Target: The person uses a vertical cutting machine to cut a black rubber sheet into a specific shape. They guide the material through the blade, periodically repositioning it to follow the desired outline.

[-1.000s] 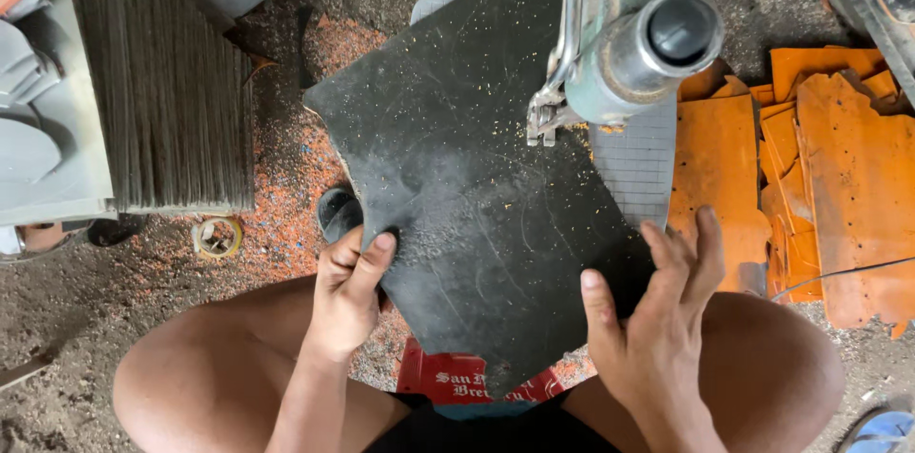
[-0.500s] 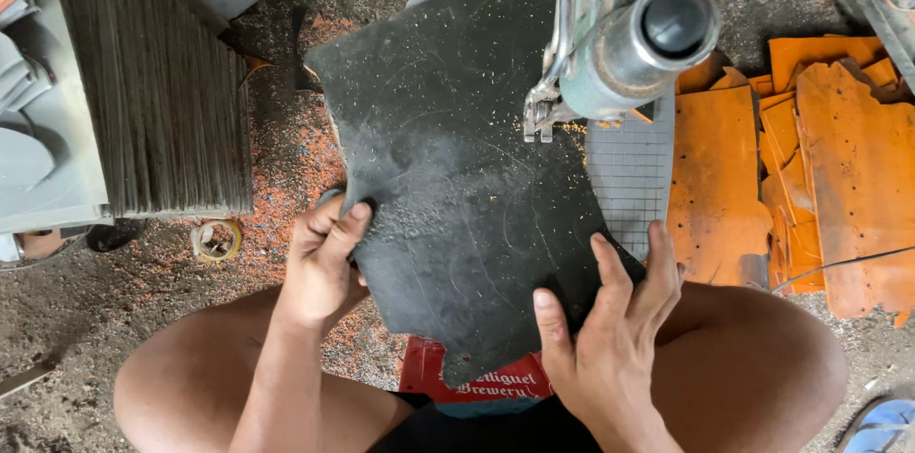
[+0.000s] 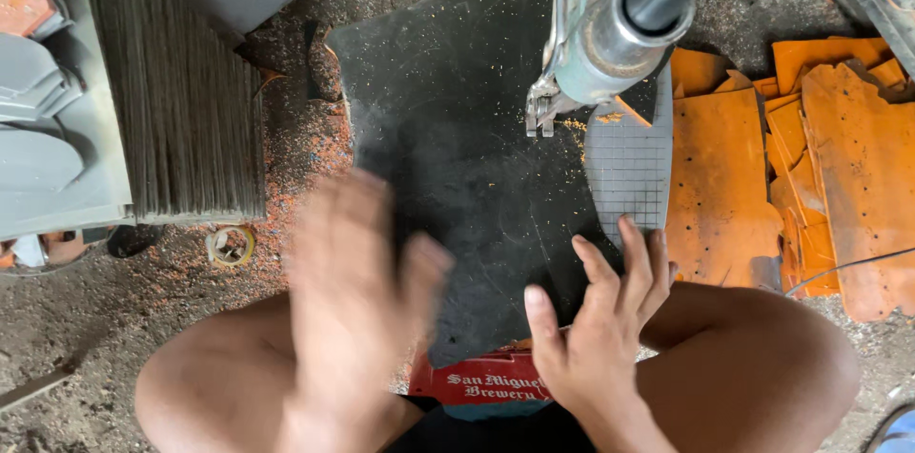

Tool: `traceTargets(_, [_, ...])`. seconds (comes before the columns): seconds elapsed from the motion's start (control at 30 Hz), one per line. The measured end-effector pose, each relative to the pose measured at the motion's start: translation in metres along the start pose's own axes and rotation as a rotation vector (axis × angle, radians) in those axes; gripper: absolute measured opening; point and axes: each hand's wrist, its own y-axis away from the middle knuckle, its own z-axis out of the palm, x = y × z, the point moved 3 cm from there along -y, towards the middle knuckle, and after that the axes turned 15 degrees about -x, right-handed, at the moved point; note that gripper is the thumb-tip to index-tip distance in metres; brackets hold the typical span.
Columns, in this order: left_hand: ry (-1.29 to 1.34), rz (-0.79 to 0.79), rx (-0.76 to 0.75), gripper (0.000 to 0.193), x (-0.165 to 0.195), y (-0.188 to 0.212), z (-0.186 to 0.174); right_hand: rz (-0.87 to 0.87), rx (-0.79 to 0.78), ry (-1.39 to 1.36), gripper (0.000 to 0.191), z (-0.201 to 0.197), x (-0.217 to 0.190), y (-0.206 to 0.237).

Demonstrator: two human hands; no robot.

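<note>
A large black rubber sheet (image 3: 457, 148) lies over the work surface under the grey metal head of a machine (image 3: 620, 24). My right hand (image 3: 596, 320) rests flat on the sheet's near right edge, fingers spread, holding nothing. My left hand (image 3: 357, 272) is blurred with motion above the sheet's near left edge, fingers apart and empty. A grey gridded sole-shaped piece (image 3: 629, 167) lies at the sheet's right side, just below the machine head. My bare knees frame the sheet's near corner.
A stack of thin dark sheets (image 3: 181, 100) stands on edge at the left beside grey moulded parts (image 3: 38, 110). Orange sheet offcuts (image 3: 791, 158) pile up at the right. Orange crumbs litter the dirt floor. A red crate (image 3: 486, 382) sits between my legs.
My left hand has let go of the sheet's left edge and lifted, now blurred. The sheet has shifted left and further from me. My right hand moved up onto its right edge.
</note>
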Motion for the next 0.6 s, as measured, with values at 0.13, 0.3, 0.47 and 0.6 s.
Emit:
traceTargets(0.13, [-0.024,0.174,-0.247,0.102,0.049,0.027,0.032,-0.1,-0.227,-0.005,0.075,-0.031,0.018,0.002])
traceTargets(0.3, [-0.28,0.17,-0.273,0.065,0.046,0.035,0.065,-0.244,-0.301,0.186,0.059,-0.057,0.051,-0.01])
traceTargets(0.47, [-0.271,0.145,-0.264,0.062,0.048,0.04,0.073,-0.256,-0.327,0.182,0.051,-0.058,0.064,-0.016])
traceTargets(0.6, [-0.25,0.165,-0.291,0.063,0.046,0.04,0.074,-0.236,-0.351,0.146,0.051,-0.056,0.068,-0.016])
